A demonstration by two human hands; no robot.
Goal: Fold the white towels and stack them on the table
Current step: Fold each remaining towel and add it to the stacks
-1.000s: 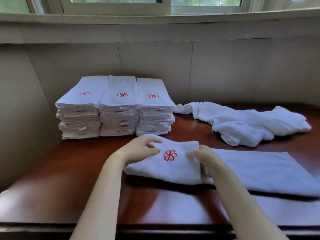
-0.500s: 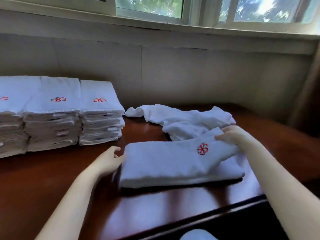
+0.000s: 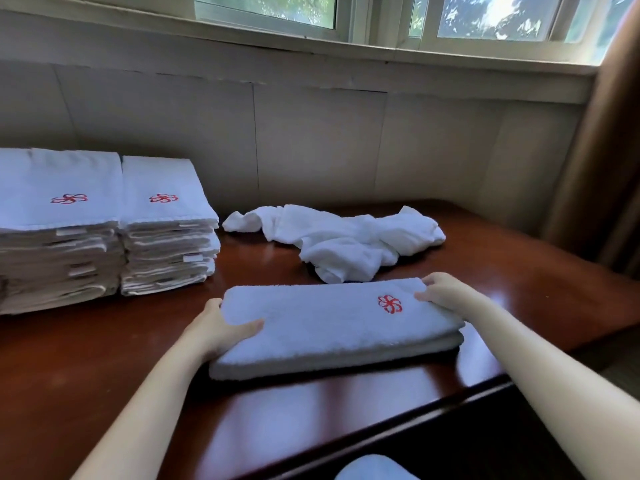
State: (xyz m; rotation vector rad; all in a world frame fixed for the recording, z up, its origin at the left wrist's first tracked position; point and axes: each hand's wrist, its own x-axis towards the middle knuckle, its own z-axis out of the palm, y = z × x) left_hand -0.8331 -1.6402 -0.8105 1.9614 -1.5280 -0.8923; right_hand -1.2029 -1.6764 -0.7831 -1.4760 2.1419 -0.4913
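Note:
A white towel with a red flower logo lies folded into a long strip on the dark wooden table. My left hand grips its left end, thumb on top. My right hand holds its right end, fingers curled over the edge beside the logo. Stacks of folded white towels stand at the back left, each topped with the same red logo. An unfolded crumpled white towel lies behind the strip.
A tiled wall and a window sill run behind the table. A brown curtain hangs at the right. The table's front edge runs diagonally at the lower right, with something pale below it.
The towel has been folded over into a long doubled strip. My left hand moved onto its left end and my right hand settled on its right end. The view swung right.

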